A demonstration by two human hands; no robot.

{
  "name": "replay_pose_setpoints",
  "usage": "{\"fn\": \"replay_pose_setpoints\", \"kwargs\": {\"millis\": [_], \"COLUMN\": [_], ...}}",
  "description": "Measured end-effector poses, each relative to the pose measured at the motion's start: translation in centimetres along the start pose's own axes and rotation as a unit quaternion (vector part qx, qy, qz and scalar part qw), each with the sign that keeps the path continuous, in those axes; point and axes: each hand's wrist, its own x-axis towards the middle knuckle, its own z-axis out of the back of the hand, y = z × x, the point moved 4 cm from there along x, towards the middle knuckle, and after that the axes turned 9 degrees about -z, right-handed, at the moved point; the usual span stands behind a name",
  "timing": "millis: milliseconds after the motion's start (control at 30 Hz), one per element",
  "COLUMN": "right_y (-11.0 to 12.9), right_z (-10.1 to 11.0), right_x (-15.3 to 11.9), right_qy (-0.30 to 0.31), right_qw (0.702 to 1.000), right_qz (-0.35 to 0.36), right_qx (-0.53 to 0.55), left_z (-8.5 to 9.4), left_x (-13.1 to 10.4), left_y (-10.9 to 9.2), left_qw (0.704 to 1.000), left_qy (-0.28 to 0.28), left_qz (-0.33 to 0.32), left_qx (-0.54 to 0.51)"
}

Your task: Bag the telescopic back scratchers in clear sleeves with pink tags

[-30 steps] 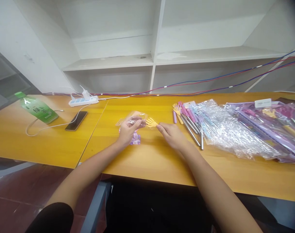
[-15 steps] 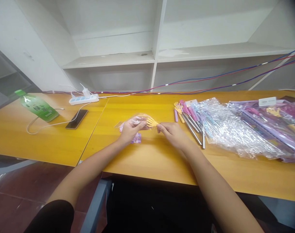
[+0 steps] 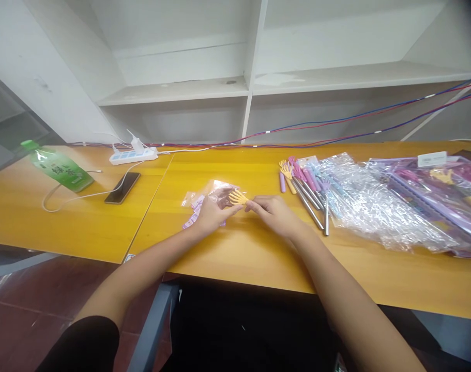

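Between my two hands is a yellow hand-shaped back scratcher (image 3: 237,197), its fingers pointing left. My right hand (image 3: 276,213) pinches it just below the head, and whatever handle there is stays hidden in that hand. My left hand (image 3: 211,214) closes around the head from the other side, its thumb against the neck. Behind the left hand lies a clear plastic bag (image 3: 222,184), partly covered by it. Purple printed cards or packaging (image 3: 192,219) show on the table beside and under the left hand.
Several back scratchers (image 3: 305,188) with metal rods lie right of my hands. Farther right are crumpled clear plastic bags (image 3: 375,206) and a purple package (image 3: 432,206). To the left are a phone (image 3: 122,188), a green bottle (image 3: 60,168) and a power strip (image 3: 132,156).
My left hand has shifted its hold, its thumb now reaching the scratcher's neck. The plastic bag has dropped back from the scratcher's head, and more of the purple cards shows.
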Motion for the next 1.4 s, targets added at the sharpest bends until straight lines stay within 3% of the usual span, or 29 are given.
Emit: {"fn": "replay_pose_setpoints", "kwargs": {"millis": [300, 500, 600, 767, 833, 933, 1133, 1267, 1400], "right_y": [0.6, 0.1, -0.3, -1.9, -2.4, -2.7, -2.9, -2.1, -0.9], "right_z": [-1.0, -0.9, -0.9, -0.2, 0.3, 0.8, 1.4, 1.3, 0.6], "right_x": [0.0, 0.0, 0.1, 0.4, 0.6, 0.7, 0.7, 0.4, 0.2], "right_qy": [0.006, -0.002, -0.004, -0.042, -0.073, -0.116, -0.202, -0.193, -0.163], "right_qw": [1.000, 1.000, 1.000, 0.997, 0.995, 0.991, 0.977, 0.979, 0.984], "right_qz": [0.025, 0.000, -0.002, -0.045, -0.046, -0.004, 0.054, 0.067, 0.064], "right_qx": [0.017, 0.028, 0.020, -0.036, -0.055, -0.065, -0.038, -0.026, 0.043], "left_z": [-0.7, -0.8, -0.1, 2.8, 3.8, 4.4, 3.7, 3.4, 2.3], "left_x": [-0.7, -0.6, -0.2, 1.4, 2.1, 2.5, 1.8, 1.7, 1.2], "left_y": [-0.7, -0.6, -0.5, -0.1, -0.2, -0.5, -0.1, 0.0, 0.2], "left_qw": [0.996, 0.997, 1.000, 0.986, 0.981, 0.982, 0.983, 0.984, 0.993], "left_qy": [0.032, 0.073, 0.007, -0.164, -0.192, -0.186, -0.185, -0.177, -0.113], "left_qz": [-0.003, 0.026, 0.012, -0.008, -0.027, -0.043, -0.001, 0.015, 0.035], "left_qx": [0.089, -0.019, -0.010, -0.011, -0.009, 0.006, 0.021, 0.012, 0.027]}}
